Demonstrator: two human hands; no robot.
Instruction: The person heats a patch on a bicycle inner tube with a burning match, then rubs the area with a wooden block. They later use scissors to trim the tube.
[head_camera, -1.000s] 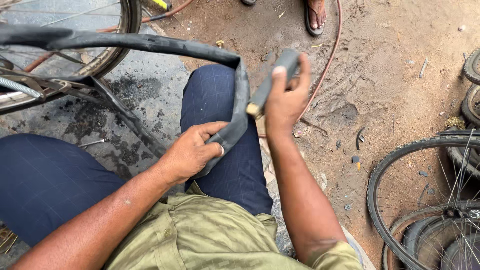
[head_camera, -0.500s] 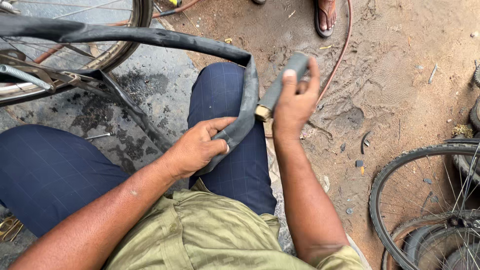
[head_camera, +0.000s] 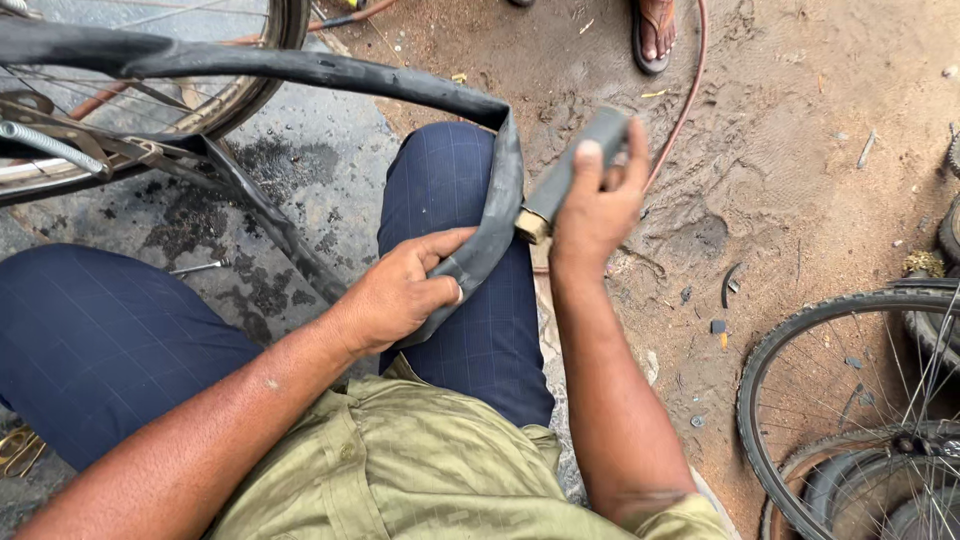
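Note:
A black rubber inner tube (head_camera: 330, 70) arcs from the upper left across to my right knee, then bends down over my thigh. My left hand (head_camera: 400, 290) grips the tube's lower bend against my thigh. My right hand (head_camera: 595, 205) holds a dark grey block-like tool (head_camera: 570, 170) with a tan end, pressed close to the tube just above the left hand. I sit with both legs in dark blue trousers and wear an olive shirt.
A bicycle wheel and frame (head_camera: 130, 140) lie at the upper left over a wet dark patch of ground. More tyred wheels (head_camera: 860, 400) lie at the lower right. Another person's sandalled foot (head_camera: 655, 30) and a reddish hose (head_camera: 690, 90) are at the top.
My right hand with the tool has shifted slightly along the tube. My left hand keeps its grip on the tube. The view has drifted a little.

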